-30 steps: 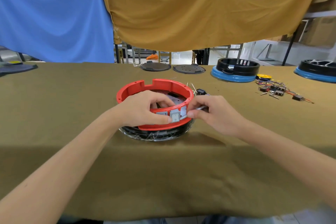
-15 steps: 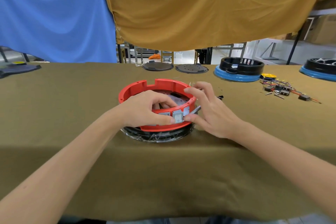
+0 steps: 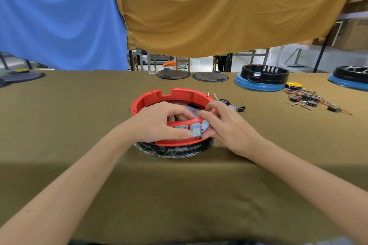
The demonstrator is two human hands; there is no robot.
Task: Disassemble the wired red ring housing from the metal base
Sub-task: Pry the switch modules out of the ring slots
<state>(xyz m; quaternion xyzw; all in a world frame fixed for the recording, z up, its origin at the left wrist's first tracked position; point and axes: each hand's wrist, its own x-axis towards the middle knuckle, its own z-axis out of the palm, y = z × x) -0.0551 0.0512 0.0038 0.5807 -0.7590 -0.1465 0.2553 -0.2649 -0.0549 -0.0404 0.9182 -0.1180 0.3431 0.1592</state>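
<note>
Since half a second ago the right hand (image 3: 227, 127) has curled back in: fingers that were spread above the rim now hook over the near-right wall of the red ring housing (image 3: 171, 97), thumb against the outer face beside the grey rocker switches (image 3: 196, 130). Left hand (image 3: 159, 123) is unchanged, fingers curled over the near wall, thumb pressed on the outside just left of the switches. Both hands grip the housing wall. Housing sits on the black, film-wrapped metal base (image 3: 175, 150), at mid-table, closer to the near edge of the olive-covered table (image 3: 79, 125). Small connector parts (image 3: 232, 105) lie just right of the housing. Along the far edge: two dark discs (image 3: 173, 74), two black-and-blue housings (image 3: 262, 77). Loose wired switches (image 3: 310, 101) lie toward the far right corner.
</note>
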